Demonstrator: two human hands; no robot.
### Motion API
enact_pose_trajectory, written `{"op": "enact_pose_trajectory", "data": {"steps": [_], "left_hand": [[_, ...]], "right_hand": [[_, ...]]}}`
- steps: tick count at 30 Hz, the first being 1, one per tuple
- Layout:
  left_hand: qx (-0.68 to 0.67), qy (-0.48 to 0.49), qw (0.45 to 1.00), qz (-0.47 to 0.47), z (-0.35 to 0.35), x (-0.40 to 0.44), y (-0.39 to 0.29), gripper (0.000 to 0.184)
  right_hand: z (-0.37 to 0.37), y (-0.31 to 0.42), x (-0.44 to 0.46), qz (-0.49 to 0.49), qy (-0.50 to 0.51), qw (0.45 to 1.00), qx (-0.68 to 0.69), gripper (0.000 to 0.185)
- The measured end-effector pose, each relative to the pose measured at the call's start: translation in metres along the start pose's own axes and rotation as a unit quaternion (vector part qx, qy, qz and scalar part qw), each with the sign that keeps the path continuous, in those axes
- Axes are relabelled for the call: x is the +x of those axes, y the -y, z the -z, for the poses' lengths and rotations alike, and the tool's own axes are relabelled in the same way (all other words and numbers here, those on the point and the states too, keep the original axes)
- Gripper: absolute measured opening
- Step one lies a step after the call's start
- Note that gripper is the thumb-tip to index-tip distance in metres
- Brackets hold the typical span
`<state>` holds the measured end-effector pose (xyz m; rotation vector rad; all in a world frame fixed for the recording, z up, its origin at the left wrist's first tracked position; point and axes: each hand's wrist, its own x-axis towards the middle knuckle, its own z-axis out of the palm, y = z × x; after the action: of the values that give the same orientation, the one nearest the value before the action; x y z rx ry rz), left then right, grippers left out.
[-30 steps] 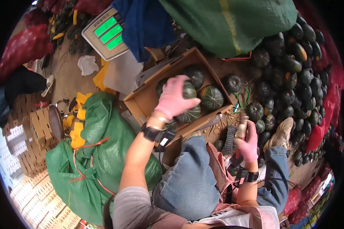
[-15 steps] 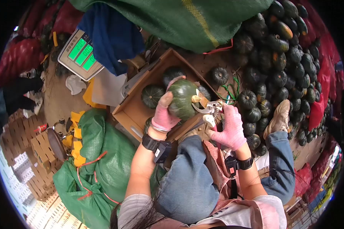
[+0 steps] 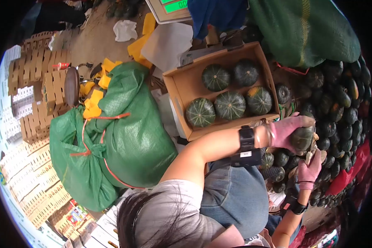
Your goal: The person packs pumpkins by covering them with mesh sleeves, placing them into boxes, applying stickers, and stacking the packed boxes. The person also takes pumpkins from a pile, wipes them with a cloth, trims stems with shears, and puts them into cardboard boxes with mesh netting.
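My left hand (image 3: 282,131), in a pink glove, is wrapped round a dark green squash (image 3: 301,139) at the right, beside the heap. My right hand (image 3: 310,170), also gloved in pink, is closed on pruning shears (image 3: 311,155), seen only in part. The shears are close against the stem end of the squash; whether the blades touch it is too small to tell. To the left of both hands lies an open cardboard box (image 3: 185,76) holding several squashes (image 3: 230,106) in two rows.
A heap of squashes (image 3: 337,111) covers the right side. A large green sack (image 3: 138,140) lies at left, another green sack (image 3: 285,33) at the top. A scale (image 3: 169,11) and blue cloth (image 3: 219,16) stand behind the box. Stacked cartons (image 3: 49,99) fill the far left.
The view has swung to the right. Both hands have moved from over the box to beside the heap, uncovering the squashes in the box. I cannot tell whether the held squash is the same.
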<state>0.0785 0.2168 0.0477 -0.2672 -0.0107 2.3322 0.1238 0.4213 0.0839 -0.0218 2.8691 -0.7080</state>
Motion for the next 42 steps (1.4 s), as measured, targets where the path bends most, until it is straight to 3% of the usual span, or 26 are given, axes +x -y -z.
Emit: {"op": "enact_pose_trajectory", "data": {"steps": [3,4,6,8,9,10,11,13,14,16,18,21,23,24,25,26,28,30,31,34,35,38,39,40,41,42], "left_hand": [[-0.045,-0.045,0.986,0.155,-0.002,0.015,-0.001,0.041],[-0.017,-0.056,0.987,0.148,0.001,0.016,0.0,0.041],[0.105,-0.075,0.988,0.085,-0.005,-0.001,-0.01,0.038],[0.353,-0.102,0.928,-0.059,-0.01,-0.035,-0.036,0.046],[0.483,-0.078,0.866,-0.103,0.002,-0.05,-0.052,0.07],[0.613,-0.115,0.771,-0.13,-0.002,-0.075,-0.074,0.08],[0.752,-0.172,0.615,-0.161,0.008,-0.099,-0.091,0.085],[0.843,-0.322,0.391,-0.182,0.021,-0.151,-0.106,0.085],[0.845,-0.392,0.315,-0.179,0.031,-0.172,-0.106,0.084],[0.807,-0.559,0.184,-0.057,0.046,-0.19,-0.098,0.084],[0.81,-0.58,0.092,-0.002,0.073,-0.194,-0.094,0.089],[0.863,-0.495,0.047,-0.085,0.123,-0.21,-0.1,0.084],[0.855,-0.483,0.099,-0.162,0.115,-0.224,-0.101,0.079],[0.849,-0.473,0.128,-0.198,0.11,-0.23,-0.098,0.077],[0.81,-0.51,0.127,-0.26,0.109,-0.239,-0.092,0.07],[0.765,-0.578,0.081,-0.272,0.12,-0.25,-0.082,0.068],[0.679,-0.676,0.186,-0.22,0.117,-0.258,-0.074,0.065],[0.65,-0.635,0.365,-0.203,0.14,-0.276,-0.078,0.062],[0.68,-0.633,0.313,-0.197,0.148,-0.277,-0.078,0.059],[0.706,-0.597,0.32,-0.205,0.15,-0.278,-0.101,0.057],[0.693,-0.607,0.348,-0.175,0.136,-0.27,-0.111,0.053],[0.714,-0.612,0.329,-0.085,0.115,-0.261,-0.135,0.057],[0.744,-0.606,0.269,-0.084,0.113,-0.26,-0.138,0.058],[0.768,-0.617,0.17,0.025,0.11,-0.257,-0.139,0.063],[0.783,-0.614,0.098,-0.007,0.095,-0.247,-0.134,0.066],[0.791,-0.61,0.025,-0.039,0.086,-0.238,-0.128,0.07]], "right_hand": [[0.014,-0.039,0.009,0.011,0.021,0.995,-0.098,0.033],[0.012,-0.056,0.013,0.036,0.013,0.991,-0.125,0.029],[0.013,-0.057,0.024,0.089,-0.017,0.991,-0.095,0.023],[-0.003,-0.059,0.032,0.007,-0.018,0.992,-0.122,0.021],[-0.013,-0.05,0.034,-0.05,0.002,0.988,-0.146,0.025],[-0.03,-0.063,0.038,-0.076,0.04,0.983,-0.164,0.034],[-0.046,-0.066,0.036,-0.07,0.053,0.969,-0.23,0.043],[-0.069,-0.027,0.036,-0.077,0.161,0.928,-0.328,0.049],[-0.088,-0.025,0.037,-0.097,0.22,0.907,-0.347,0.05],[-0.127,-0.036,0.031,-0.089,0.224,0.911,-0.336,0.057],[-0.152,-0.036,0.027,-0.128,0.162,0.93,-0.304,0.061],[-0.18,-0.05,0.03,-0.151,0.11,0.953,-0.238,0.063],[-0.185,-0.053,0.045,-0.107,0.03,0.983,-0.143,0.049],[-0.174,-0.041,0.057,-0.027,-0.029,0.999,-0.009,0.036],[-0.155,-0.012,0.067,-0.014,-0.026,0.993,0.115,0.032],[-0.136,0.021,0.074,0.003,-0.023,0.971,0.238,0.029],[-0.123,0.054,0.081,0.051,0.086,0.978,0.181,0.022],[-0.138,0.053,0.081,0.165,0.016,0.986,0.023,0.021],[-0.142,0.051,0.077,0.175,-0.012,0.984,0.026,0.019],[-0.143,0.05,0.058,0.149,-0.015,0.988,0.026,0.016],[-0.143,0.046,0.051,0.121,0.015,0.992,0.02,0.017],[-0.12,0.052,0.063,0.095,0.136,0.985,0.037,0.013],[-0.119,0.045,0.08,0.094,0.14,0.978,0.123,0.02],[-0.127,0.032,0.101,0.029,0.132,0.961,0.243,0.029],[-0.108,0.061,0.12,-0.159,0.141,0.895,0.392,0.034],[-0.11,0.051,0.145,-0.188,0.172,0.793,0.553,0.045]]}}
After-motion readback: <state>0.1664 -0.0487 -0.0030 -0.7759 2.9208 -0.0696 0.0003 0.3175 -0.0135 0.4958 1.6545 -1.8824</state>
